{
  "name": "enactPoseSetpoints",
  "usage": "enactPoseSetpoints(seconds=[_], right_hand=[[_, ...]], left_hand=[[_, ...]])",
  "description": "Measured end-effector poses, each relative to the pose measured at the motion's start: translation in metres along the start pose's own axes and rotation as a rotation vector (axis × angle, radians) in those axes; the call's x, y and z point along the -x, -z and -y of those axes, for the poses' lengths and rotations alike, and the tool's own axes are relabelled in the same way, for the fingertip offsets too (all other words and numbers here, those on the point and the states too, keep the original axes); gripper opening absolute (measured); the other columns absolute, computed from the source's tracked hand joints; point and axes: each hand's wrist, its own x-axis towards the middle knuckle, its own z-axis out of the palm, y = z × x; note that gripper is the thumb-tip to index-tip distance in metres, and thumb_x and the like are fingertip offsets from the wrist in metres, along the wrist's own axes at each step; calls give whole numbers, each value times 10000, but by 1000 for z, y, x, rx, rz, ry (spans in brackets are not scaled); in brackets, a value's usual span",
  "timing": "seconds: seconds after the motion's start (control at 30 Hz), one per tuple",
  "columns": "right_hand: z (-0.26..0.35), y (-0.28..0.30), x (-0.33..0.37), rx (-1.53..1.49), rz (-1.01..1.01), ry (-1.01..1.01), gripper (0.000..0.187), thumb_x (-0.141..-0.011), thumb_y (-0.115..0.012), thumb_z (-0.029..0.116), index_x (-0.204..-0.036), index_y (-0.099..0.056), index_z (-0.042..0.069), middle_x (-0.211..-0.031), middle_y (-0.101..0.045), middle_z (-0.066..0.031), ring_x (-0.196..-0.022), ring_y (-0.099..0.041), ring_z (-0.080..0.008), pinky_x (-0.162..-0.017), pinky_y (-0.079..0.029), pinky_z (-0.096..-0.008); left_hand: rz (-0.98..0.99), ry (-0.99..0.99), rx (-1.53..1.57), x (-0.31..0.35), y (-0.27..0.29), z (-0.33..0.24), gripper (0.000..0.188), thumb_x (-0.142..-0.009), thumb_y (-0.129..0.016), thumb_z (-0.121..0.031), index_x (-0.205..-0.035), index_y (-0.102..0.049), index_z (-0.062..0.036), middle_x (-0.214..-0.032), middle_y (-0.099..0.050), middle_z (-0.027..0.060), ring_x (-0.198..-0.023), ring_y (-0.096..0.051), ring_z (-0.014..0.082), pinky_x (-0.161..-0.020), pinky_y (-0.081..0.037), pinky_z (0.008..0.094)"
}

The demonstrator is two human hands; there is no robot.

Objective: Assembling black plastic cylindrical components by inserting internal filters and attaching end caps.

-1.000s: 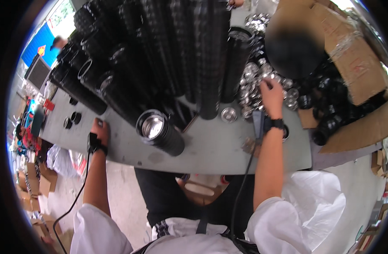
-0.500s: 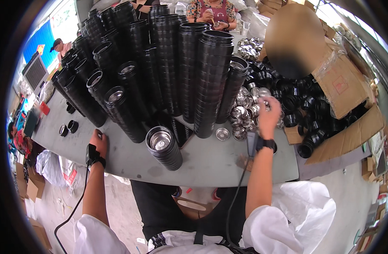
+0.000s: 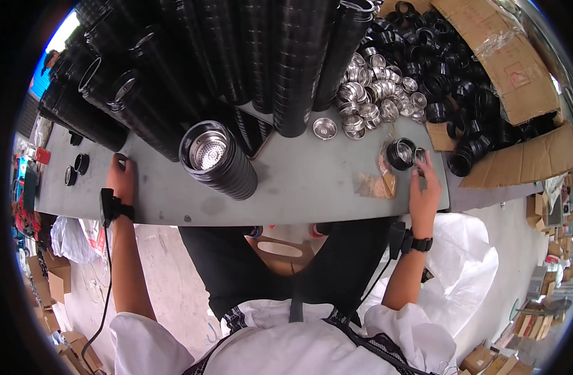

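Observation:
My right hand point(image 3: 425, 190) is at the table's right side, its fingertips pinching a small round metal cup point(image 3: 420, 156). Just left of those fingers, a black ring point(image 3: 400, 154) lies on the table with shiny metal inside it. My left hand point(image 3: 120, 181) rests curled at the front left of the table, with nothing visible in it. Between the hands leans a short stack of black rings point(image 3: 233, 175), topped by a perforated metal strainer point(image 3: 209, 152). One loose metal cup point(image 3: 325, 129) lies beside a heap of similar metal cups point(image 3: 367, 94).
Tall stacks of black rings point(image 3: 299, 69) crowd the back and left. Two loose black rings point(image 3: 81, 164) lie at far left. A dark flat object point(image 3: 252, 131) sits behind the short stack. Many black rings point(image 3: 474, 106) spill from a cardboard box point(image 3: 517, 159) at right.
My right hand has drawn back from the metal heap toward the near right, beside the black ring, now pinching a metal cup. The view has tilted downward. My left hand stays by the table edge.

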Motion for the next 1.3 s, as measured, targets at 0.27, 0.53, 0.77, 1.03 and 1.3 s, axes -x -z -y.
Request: enactPoseSetpoints(seconds=[0.27,0.53,0.77,1.03,1.3], right_hand=[[10,4,-11,21,-192,-32,111,-846,-586,104,-888,-578,2,-1209,-550,-182,-1071,-528,-297,-945,-366,-354],[5,-20,-7,-231,-50,-302,220,-849,-610,144,-742,-513,-23,-1039,-624,-164,-835,-540,-165,-776,-418,-296],[-3,-29,-6,-481,-242,-327,235,-816,-666,163,-950,-540,16,-850,-514,-51,-744,-443,-123,-677,-395,-298],[10,-26,-13,23,89,-108,668,-721,-757,252,-1262,-456,2,-904,-523,-87,-813,-501,-218,-783,-420,-321],[24,-18,-15,-154,100,-276,449,-739,-727,190,-1094,-562,-30,-847,-560,-67,-759,-498,-173,-734,-417,-293]], left_hand=[[10,16,-36,4,-1,-1,204,-830,-531,-253,-949,-535,-87,-680,-582,163,-657,-586,332,-591,-435,407],[15,37,-60,-2,0,4,226,-818,-539,-276,-948,-549,-92,-696,-591,160,-677,-595,326,-609,-444,408],[5,49,-70,-4,-4,2,241,-811,-542,-287,-948,-550,-89,-690,-590,159,-679,-595,326,-614,-445,408],[14,46,-55,0,1,-1,256,-815,-532,-289,-961,-541,-80,-678,-578,157,-670,-587,329,-611,-440,407],[-14,12,-45,-2,-1,0,265,-809,-531,-281,-959,-539,-63,-694,-587,179,-684,-592,339,-618,-444,414]])
